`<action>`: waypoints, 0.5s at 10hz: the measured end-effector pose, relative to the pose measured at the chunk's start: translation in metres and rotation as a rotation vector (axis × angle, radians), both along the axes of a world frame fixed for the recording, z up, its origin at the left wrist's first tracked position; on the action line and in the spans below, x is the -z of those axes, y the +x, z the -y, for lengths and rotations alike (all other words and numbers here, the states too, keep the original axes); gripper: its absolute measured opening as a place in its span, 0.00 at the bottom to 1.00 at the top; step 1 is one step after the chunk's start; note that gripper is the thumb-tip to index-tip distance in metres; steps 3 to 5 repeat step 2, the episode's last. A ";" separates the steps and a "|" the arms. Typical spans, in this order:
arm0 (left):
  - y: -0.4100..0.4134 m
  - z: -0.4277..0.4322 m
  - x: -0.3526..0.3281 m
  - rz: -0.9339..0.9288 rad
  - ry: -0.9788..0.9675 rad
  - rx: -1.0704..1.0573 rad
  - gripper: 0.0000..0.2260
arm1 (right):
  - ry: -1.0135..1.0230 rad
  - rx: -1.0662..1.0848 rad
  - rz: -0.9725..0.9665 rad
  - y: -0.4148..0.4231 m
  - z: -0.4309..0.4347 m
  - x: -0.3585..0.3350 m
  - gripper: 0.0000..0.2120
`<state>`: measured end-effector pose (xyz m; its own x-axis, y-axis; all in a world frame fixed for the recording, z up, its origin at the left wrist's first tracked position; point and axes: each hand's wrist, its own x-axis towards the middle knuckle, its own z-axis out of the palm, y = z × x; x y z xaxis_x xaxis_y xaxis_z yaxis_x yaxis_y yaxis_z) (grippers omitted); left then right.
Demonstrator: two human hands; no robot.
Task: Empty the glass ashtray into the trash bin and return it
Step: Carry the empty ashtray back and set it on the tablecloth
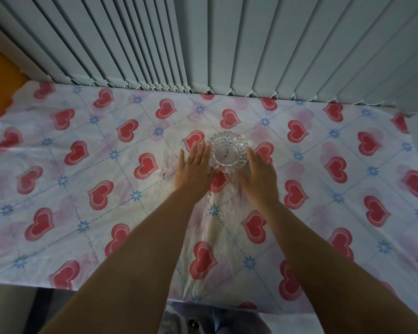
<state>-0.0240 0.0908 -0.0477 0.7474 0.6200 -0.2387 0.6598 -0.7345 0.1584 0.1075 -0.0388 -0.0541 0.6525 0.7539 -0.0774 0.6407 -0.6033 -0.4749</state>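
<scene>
Here we look down at a desk (58,165) covered with a white cloth (323,213) printed with red hearts, small blue flowers and dashed blue diagonal lines. A round, clear glass ashtray (228,152) with a scalloped, faceted rim sits upright near the middle of the desk, towards the far edge. A few small dark specks lie in its flat centre.

Two bare forearms reach in from the bottom of the view. Our left hand (193,168) lies flat, palm down, fingers straight and together, with the fingertips just beside the ashtray's left rim; we cannot tell whether they touch the glass. Our right hand (261,177) is likewise spread flat with fingers extended, just beside the ashtray's right rim. Neither hand is closed around anything.

Behind the desk hang pale grey-blue vertical blinds (203,44), their lower ends linked by a thin beaded chain. An orange wall (0,75) shows at the far left.
</scene>
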 end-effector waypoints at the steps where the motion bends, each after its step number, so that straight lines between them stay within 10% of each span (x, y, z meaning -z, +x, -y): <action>1: 0.009 -0.007 -0.004 -0.034 -0.004 0.008 0.34 | -0.043 0.003 0.007 0.005 -0.009 -0.001 0.32; 5: 0.009 -0.011 -0.009 -0.036 0.006 0.020 0.35 | -0.075 0.006 0.017 0.005 -0.011 -0.006 0.32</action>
